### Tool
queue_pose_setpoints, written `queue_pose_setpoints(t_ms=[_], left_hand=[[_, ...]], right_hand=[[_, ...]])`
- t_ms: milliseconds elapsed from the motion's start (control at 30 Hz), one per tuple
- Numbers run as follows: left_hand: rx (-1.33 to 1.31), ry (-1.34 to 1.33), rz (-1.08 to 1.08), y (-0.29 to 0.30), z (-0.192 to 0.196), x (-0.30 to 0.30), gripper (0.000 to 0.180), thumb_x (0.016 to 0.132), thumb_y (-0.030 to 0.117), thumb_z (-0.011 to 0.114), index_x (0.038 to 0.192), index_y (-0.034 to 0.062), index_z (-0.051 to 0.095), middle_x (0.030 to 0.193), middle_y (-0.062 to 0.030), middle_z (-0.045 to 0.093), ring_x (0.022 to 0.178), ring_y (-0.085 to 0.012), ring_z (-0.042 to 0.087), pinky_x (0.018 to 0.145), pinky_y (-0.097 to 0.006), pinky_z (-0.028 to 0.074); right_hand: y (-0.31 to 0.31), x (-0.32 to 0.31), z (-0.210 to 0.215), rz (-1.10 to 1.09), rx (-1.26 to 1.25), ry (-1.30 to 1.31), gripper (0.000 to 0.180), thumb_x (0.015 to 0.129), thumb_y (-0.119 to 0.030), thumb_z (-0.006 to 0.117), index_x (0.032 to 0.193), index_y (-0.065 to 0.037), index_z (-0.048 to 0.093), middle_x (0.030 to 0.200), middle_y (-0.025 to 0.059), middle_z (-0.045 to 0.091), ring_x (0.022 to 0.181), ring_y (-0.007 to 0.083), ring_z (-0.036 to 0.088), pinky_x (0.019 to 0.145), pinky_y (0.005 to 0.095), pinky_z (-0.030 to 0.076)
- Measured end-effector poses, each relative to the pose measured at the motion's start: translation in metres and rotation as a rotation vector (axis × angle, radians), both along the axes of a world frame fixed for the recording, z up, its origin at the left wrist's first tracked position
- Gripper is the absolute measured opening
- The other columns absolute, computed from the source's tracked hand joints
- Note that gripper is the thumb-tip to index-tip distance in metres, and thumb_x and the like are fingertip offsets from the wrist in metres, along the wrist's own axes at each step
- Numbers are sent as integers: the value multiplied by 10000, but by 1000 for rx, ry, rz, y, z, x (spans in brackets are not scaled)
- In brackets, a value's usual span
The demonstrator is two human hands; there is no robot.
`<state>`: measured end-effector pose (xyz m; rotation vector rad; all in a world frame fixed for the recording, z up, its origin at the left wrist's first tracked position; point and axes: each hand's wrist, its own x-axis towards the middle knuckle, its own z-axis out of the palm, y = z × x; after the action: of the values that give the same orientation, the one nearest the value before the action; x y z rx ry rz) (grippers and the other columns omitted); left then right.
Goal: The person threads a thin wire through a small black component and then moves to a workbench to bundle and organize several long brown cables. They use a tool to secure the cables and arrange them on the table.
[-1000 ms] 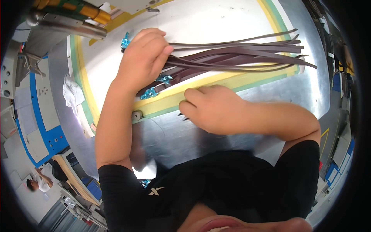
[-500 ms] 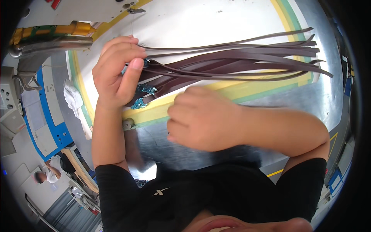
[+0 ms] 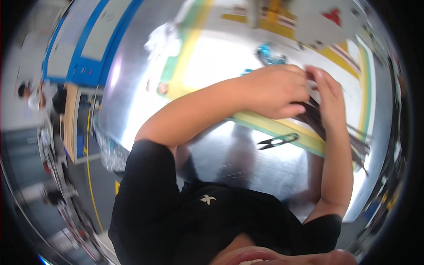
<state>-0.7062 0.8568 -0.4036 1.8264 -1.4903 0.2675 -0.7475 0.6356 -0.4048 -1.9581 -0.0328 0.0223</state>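
Note:
A bundle of dark brown flat straps [image 3: 312, 118] lies slantwise across the white work surface. Teal wrapping [image 3: 267, 54] shows at its upper left end, past my left hand [image 3: 279, 90]. That hand is closed over the bundle, its thumb lying along the straps. My right hand [image 3: 327, 90] is right beside it, its bent fingers close to the left fingertips. Motion blur hides whether the right fingers grip anything, and its wrist covers part of the straps. On the metal edge below lies a pair of black thread snips [image 3: 278, 141].
Yellow and green tape [image 3: 194, 39] borders the white surface on the shiny metal table [image 3: 212, 152]. A crumpled white cloth [image 3: 163, 44] lies at the left edge. Machine parts with yellow pieces [image 3: 276, 17] stand at the back. A person [image 3: 37, 95] is far off left.
The view has swung to the left. My right hand has come up from near the table's front edge to beside my left hand. The snips now show.

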Motion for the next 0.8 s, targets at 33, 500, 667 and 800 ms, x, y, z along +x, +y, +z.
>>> queue_pose_setpoints(t_ms=[33, 500, 667, 800], left_hand=[[42, -9, 71, 12, 3, -2, 219, 862, 249, 748, 947, 53, 702, 959, -125, 686, 1029, -348, 643, 934, -452, 512], [419, 173, 1354, 287, -37, 52, 446, 886, 348, 726, 1223, 58, 695, 1178, -177, 693, 1083, -349, 667, 942, -424, 526], [260, 427, 1330, 308, -34, 48, 320, 913, 271, 716, 1124, 30, 731, 1128, -153, 707, 992, -290, 693, 875, -380, 538], [-79, 564, 1279, 343, -49, 54, 281, 908, 256, 731, 1093, 45, 745, 1154, -138, 708, 968, -253, 695, 879, -367, 533]], right_hand=[[-4, -1, -3, -50, -58, -26, 459, 1077, -365, 530, 1229, 31, 705, 1124, 111, 736, 1087, 191, 654, 1003, 320, 472], [-44, 24, -40, -291, 53, -19, 380, 1031, -324, 631, 1224, -9, 722, 1116, 57, 735, 1011, 116, 626, 867, 267, 452], [-47, 24, -42, -292, 55, -31, 375, 1030, -324, 635, 1231, -19, 720, 1129, 53, 731, 1018, 112, 621, 872, 273, 451], [-50, 25, -43, -290, 63, -34, 370, 1025, -319, 640, 1238, -26, 720, 1128, 47, 731, 1020, 108, 622, 855, 272, 449]])
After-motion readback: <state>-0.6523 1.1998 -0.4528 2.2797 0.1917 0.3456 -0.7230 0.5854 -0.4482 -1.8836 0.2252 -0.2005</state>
